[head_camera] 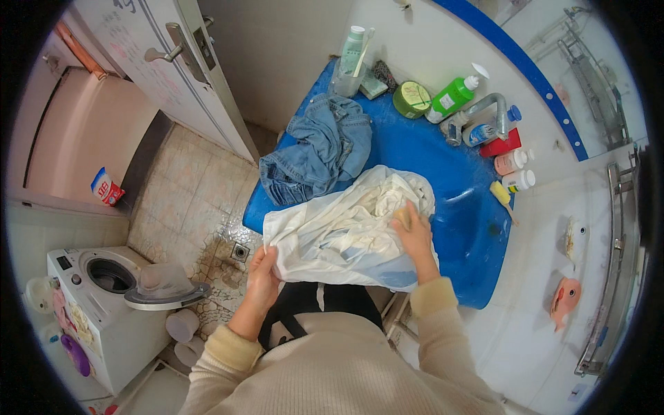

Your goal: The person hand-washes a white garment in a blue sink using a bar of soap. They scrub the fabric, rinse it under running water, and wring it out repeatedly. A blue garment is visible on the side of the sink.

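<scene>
A wet white cloth garment lies spread over the front of the blue washbasin counter. At its left edge my left hand pinches the cloth between thumb and fingers. My right hand holds a tan bar of soap against the bunched upper part of the garment. Directly behind the white cloth, a crumpled pair of blue denim jeans rests on the left of the counter.
A metal faucet, a green pump bottle, a round green tub and several bottles line the back. A yellow-headed brush lies at the right. On the left are a washing machine with its door open and a door.
</scene>
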Tool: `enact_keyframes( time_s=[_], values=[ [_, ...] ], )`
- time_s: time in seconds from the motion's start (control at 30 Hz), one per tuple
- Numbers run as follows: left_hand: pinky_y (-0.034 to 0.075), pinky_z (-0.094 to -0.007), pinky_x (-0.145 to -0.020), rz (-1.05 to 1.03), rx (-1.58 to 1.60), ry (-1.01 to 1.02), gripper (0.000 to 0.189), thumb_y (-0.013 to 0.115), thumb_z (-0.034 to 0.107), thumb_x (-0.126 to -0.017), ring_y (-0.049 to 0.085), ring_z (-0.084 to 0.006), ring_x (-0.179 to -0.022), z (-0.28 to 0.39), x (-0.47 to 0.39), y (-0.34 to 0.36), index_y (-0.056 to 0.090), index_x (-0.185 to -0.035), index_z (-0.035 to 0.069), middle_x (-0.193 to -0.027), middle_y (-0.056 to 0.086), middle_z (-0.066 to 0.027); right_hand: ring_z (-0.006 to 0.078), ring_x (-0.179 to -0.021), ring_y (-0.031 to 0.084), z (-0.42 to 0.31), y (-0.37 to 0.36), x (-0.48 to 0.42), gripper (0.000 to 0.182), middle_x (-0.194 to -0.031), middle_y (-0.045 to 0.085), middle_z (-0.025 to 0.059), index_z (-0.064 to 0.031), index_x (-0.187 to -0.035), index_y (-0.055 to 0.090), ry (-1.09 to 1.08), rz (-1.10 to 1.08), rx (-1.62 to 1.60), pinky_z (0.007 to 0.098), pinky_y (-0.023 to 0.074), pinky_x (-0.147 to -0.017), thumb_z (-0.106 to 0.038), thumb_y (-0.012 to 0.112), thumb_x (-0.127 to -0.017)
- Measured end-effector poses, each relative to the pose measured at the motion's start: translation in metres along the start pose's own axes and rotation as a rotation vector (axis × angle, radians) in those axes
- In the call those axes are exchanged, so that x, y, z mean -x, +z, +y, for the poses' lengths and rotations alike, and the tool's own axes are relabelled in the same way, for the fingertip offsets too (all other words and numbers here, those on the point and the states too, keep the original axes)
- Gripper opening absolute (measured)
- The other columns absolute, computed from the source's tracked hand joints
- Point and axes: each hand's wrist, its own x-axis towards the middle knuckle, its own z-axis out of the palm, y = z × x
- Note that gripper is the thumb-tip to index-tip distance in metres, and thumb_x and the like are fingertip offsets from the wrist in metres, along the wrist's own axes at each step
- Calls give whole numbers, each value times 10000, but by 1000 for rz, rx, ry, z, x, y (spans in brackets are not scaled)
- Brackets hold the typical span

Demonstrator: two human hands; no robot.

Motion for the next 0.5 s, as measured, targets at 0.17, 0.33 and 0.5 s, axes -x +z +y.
enact_keyframes(
  time_s=[0.17, 0.33, 0.5],
  values=[
    [498, -376, -830, -236, -117, -33, 331, 510, 181, -913, 580, -215, -1014, 10, 4, 69, 432, -1203, 40, -1104, 580, -103, 293, -1005, 529, 11, -30, 44, 681, -1123, 508, 160, -245, -1386, 288, 171, -182, -1529, 468, 468, -832, -538, 537, -823],
    [543, -292, -709, -555, -338, -101, 231, 522, 219, -914, 633, -179, -816, 1, -11, 179, 521, -1036, 22, -948, 615, -98, 326, -1007, 511, -18, -69, 103, 662, -1156, 456, 181, -283, -1391, 262, -136, -385, -2375, 584, 444, -807, -567, 490, -838],
    [529, -292, -744, -686, -623, 6, 227, 534, 232, -911, 629, -169, -825, -21, -15, 257, 554, -988, 19, -908, 622, -80, 332, -1038, 503, -10, -90, 136, 640, -1148, 473, 191, -241, -1373, 300, -132, -535, -2479, 597, 429, -830, -533, 507, -843]
  ],
)
